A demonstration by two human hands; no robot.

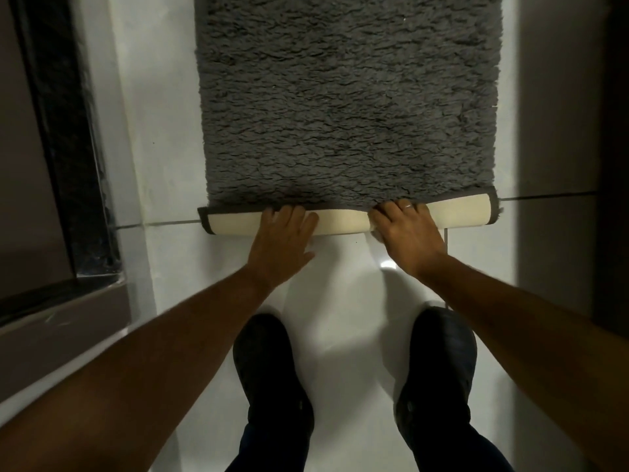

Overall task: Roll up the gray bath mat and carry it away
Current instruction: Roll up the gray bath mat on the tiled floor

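The gray shaggy bath mat (347, 97) lies flat on the white tiled floor and runs away from me past the top of the view. Its near edge is turned over into a low roll (343, 223) that shows the cream underside and a dark gray binding. My left hand (280, 245) presses palm down on the left half of the roll, fingers curled over its top. My right hand (406, 235), a ring on one finger, grips the right half the same way. Both hands hold the rolled edge.
My two dark shoes (269, 376) (439, 366) stand on the glossy white floor (340, 274) just behind the roll. A dark-framed glass door or threshold (68, 165) runs along the left, and a shadowed wall (561, 131) stands on the right.
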